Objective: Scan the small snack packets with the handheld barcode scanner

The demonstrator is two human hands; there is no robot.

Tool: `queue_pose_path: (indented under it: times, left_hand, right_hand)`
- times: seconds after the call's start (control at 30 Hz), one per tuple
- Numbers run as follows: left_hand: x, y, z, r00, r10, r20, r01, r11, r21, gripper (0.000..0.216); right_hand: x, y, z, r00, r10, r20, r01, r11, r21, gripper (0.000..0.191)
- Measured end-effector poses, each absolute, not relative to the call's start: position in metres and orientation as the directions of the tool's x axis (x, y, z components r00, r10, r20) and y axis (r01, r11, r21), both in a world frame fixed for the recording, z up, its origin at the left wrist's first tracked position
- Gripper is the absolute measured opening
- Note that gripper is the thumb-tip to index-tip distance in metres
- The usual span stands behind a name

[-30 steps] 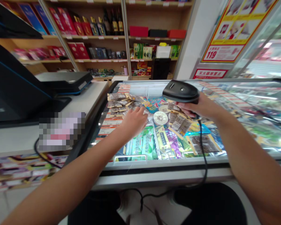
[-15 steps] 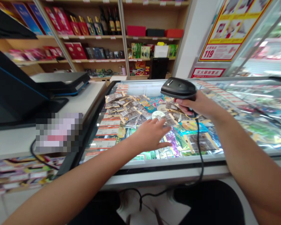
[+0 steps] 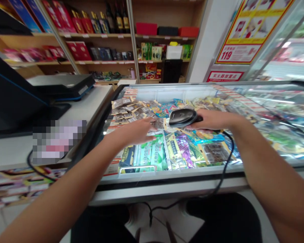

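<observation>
My right hand [image 3: 212, 119] grips a black corded barcode scanner [image 3: 182, 117], held low over the pile of small snack packets [image 3: 131, 109] on the glass freezer lid [image 3: 281, 148]. The scanner's head points left toward my left hand [image 3: 138, 131]. That hand lies over the packets, fingers stretched toward a brown packet [image 3: 157, 125] by the scanner's nose; whether it grips one I cannot make out. Green and purple packs [image 3: 152, 153] lie just in front of both hands. The scanner's black cable [image 3: 225, 168] loops down over the freezer's front edge.
A white counter [image 3: 91, 108] at the left carries a black till screen [image 3: 12, 101] and a flat black scale [image 3: 63, 86]. Shelves of red boxes and bottles [image 3: 91, 37] fill the back wall. A yellow poster [image 3: 245, 30] hangs at the right.
My right hand has dropped the scanner from raised to just above the packets. My left hand swung right, then back left and up to meet the scanner's head.
</observation>
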State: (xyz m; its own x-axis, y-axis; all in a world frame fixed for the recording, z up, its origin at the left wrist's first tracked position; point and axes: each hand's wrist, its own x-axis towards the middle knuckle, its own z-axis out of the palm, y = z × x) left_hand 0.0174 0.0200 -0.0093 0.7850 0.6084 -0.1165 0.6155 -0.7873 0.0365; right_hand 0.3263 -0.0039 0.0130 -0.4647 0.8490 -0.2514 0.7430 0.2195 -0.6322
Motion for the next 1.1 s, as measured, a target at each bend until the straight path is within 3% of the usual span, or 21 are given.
queue_pose_path:
  times: [0.23,0.5,0.6,0.73,0.8,1.1]
  left_hand:
    - [0.018,0.023,-0.013,0.802,0.591,-0.083,0.593,-0.805,-0.003,0.037]
    - [0.019,0.021,-0.005,0.633,0.772,0.051,0.748,-0.593,-0.298,0.037]
    - [0.032,0.012,-0.014,0.719,0.687,0.106,0.689,-0.684,-0.239,0.038]
    - [0.065,-0.009,-0.039,0.912,0.398,0.096,0.407,-0.909,-0.092,0.058]
    - [0.079,-0.016,-0.049,0.938,0.338,0.077,0.343,-0.937,-0.066,0.069]
    - [0.057,0.004,-0.047,0.845,0.534,0.041,0.534,-0.836,-0.127,0.079]
  right_hand:
    - [0.326,-0.005,0.015,-0.432,0.868,-0.245,0.76,0.205,-0.617,0.045]
    - [0.325,-0.002,0.015,-0.196,0.97,-0.144,0.829,0.085,-0.553,0.053]
    - [0.322,0.0,0.012,-0.143,0.983,-0.113,0.849,0.063,-0.524,0.059]
    - [0.316,-0.002,0.013,-0.094,0.991,-0.095,0.858,0.032,-0.513,0.058]
    - [0.314,-0.004,0.016,-0.065,0.994,-0.092,0.869,0.011,-0.495,0.058]
    - [0.317,-0.004,0.018,-0.086,0.989,-0.125,0.861,0.01,-0.509,0.054]
